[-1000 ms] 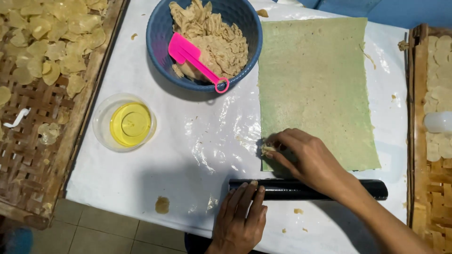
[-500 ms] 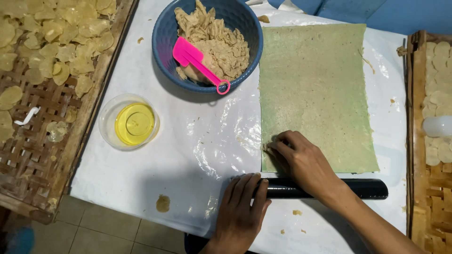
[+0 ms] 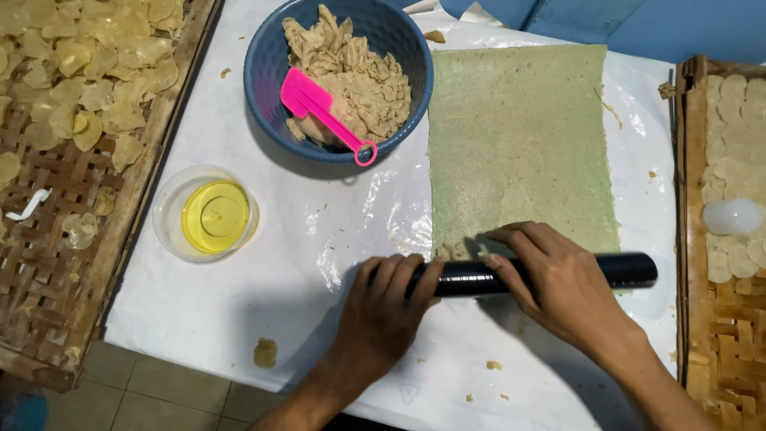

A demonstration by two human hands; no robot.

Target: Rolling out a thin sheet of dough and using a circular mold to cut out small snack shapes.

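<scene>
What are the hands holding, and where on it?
Both rest on the black rolling pin: left hand over its left end, right hand over its middle, at the dough sheet's near edge.

Bright, even overhead light, glare on the white plastic sheet (image 3: 359, 215), perhaps slight edge softness.
</scene>
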